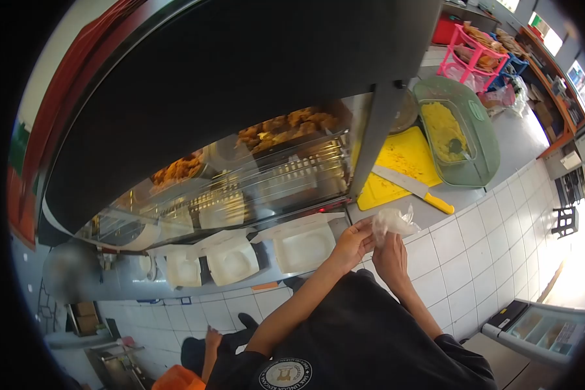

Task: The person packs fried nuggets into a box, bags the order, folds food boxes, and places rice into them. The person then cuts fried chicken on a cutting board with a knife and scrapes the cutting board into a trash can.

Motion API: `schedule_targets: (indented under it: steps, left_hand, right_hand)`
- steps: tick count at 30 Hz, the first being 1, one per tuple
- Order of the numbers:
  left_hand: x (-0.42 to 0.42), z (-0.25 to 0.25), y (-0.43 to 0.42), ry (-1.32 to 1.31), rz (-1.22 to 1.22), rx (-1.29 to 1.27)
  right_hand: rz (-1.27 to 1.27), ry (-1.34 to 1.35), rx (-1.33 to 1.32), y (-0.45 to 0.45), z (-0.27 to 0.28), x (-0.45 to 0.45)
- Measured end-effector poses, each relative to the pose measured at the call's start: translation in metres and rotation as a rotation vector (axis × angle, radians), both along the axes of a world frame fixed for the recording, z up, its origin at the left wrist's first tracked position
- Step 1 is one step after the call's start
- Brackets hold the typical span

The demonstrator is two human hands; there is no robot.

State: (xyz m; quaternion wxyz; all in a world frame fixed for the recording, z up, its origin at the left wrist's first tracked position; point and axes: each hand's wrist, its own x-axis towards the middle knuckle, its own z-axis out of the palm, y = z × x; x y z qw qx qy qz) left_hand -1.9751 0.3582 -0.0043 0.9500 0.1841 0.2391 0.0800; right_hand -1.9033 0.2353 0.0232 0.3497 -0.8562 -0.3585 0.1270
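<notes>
Pale floor tiles (468,253) run beside a grey counter (530,130); clock directions here are read from the crumpled clear plastic (396,222) held up in two hands near the counter's edge. The left hand (353,246) pinches it at nine o'clock with thumb and fingers, while the right hand (391,263) grips it at six with bunched fingertips. Toward twelve o'clock lies a yellow board (403,153), a yellow-handled knife (403,180) partly over it. At one o'clock sits a green tub (487,146) with yellow food (439,123) and a spoon (458,148). White cartons (303,252) line up toward nine, beside a dark display cabinet (240,71) with fried food (289,127) at eleven. A person in orange (182,378) is at eight o'clock
</notes>
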Motion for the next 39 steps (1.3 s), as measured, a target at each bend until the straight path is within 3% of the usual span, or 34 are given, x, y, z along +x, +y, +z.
schedule_targets:
  steps: [3,6,9,13,16,18,19,22,25,26,29,30,33,34,37,39]
  left_hand:
    - [-0.011,-0.001,-0.004,0.081,0.102,0.052]
    - [-0.02,-0.026,-0.011,0.109,0.253,0.068]
    - [-0.02,0.011,0.0,-0.098,0.291,-0.049]
    - [-0.025,0.021,0.01,-0.183,0.338,0.035]
    - [-0.027,0.062,0.013,-0.291,0.314,-0.09]
    - [-0.033,0.049,0.017,-0.302,0.24,-0.058]
    - [-0.035,0.052,0.022,-0.309,0.2,-0.038]
    - [-0.043,0.07,0.03,0.037,0.381,0.267]
    - [-0.053,0.058,0.041,-0.06,0.509,0.394]
    - [-0.053,0.056,0.041,-0.038,0.524,0.233]
    - [-0.065,0.077,0.042,-0.151,0.62,0.157]
    - [-0.073,0.04,0.047,-0.177,0.539,0.038]
    - [-0.086,0.061,0.054,-0.154,0.479,-0.011]
    - [-0.092,0.065,0.055,-0.138,0.452,-0.028]
    - [-0.105,0.056,0.058,-0.254,0.507,-0.019]
    - [-0.122,0.088,0.054,-0.225,0.482,0.032]
  right_hand:
    - [0.076,-0.148,0.04,0.006,0.0,-0.002]
    - [-0.178,-0.118,0.354,0.026,0.027,-0.019]
    - [0.067,-0.033,0.334,0.026,0.024,-0.016]
    - [0.138,-0.068,0.416,0.03,0.031,-0.022]
    - [0.185,-0.113,0.452,0.044,0.039,-0.027]
    - [0.247,-0.085,0.46,0.05,0.044,-0.031]
    - [0.297,-0.035,0.46,0.051,0.046,-0.033]
    - [0.401,0.055,0.445,0.052,0.051,-0.043]
    - [0.509,-0.01,0.473,0.062,0.067,-0.048]
    - [0.548,-0.053,0.493,0.067,0.07,-0.05]
    - [0.618,0.14,0.434,0.068,0.069,-0.066]
    - [0.609,0.138,0.413,0.069,0.066,-0.064]
    - [1.011,0.137,0.368,0.068,0.07,-0.082]
    - [1.0,0.283,0.33,0.068,0.089,-0.091]
    - [0.84,0.314,0.267,0.077,0.079,-0.098]
    - [1.252,0.397,0.227,0.068,0.094,-0.109]
